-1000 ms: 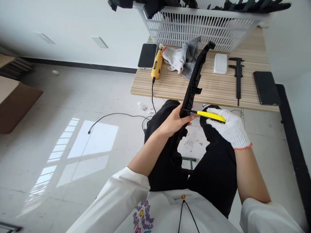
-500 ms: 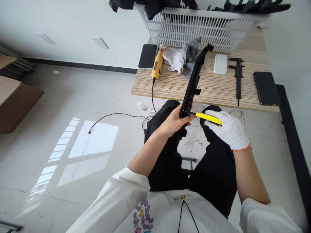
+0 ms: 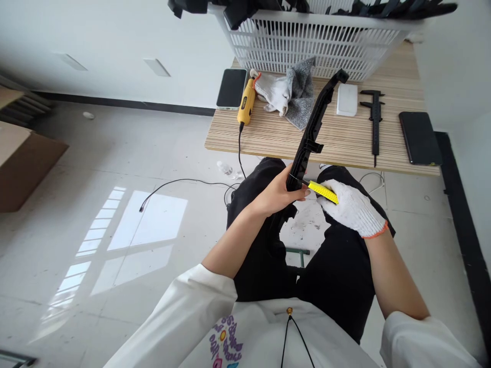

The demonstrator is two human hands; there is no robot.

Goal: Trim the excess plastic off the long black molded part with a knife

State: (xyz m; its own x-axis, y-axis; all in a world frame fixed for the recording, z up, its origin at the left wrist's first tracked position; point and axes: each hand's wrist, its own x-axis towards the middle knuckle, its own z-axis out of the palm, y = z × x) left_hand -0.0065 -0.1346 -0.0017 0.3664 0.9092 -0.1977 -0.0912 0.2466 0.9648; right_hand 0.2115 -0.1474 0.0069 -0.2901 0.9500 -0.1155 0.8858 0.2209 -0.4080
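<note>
A long black plastic part [image 3: 312,128] slants up from my lap toward the table. My bare left hand [image 3: 278,194] is closed around its lower stretch. My right hand [image 3: 351,208], in a white knit glove, grips a yellow utility knife [image 3: 322,191]. The knife's blade tip touches the part's edge just above my left fingers. The part's lower end is hidden against my black trousers.
A wooden table [image 3: 268,135] ahead carries a phone [image 3: 231,88], a yellow corded tool [image 3: 246,102], gloves [image 3: 286,92], a white block [image 3: 347,99], a black caliper [image 3: 375,117], a second phone [image 3: 419,137] and a white basket [image 3: 318,43] of black parts. A cardboard box [image 3: 23,163] stands left.
My right hand has drawn the knife left and closer to the part. The black part's top end has swung slightly right.
</note>
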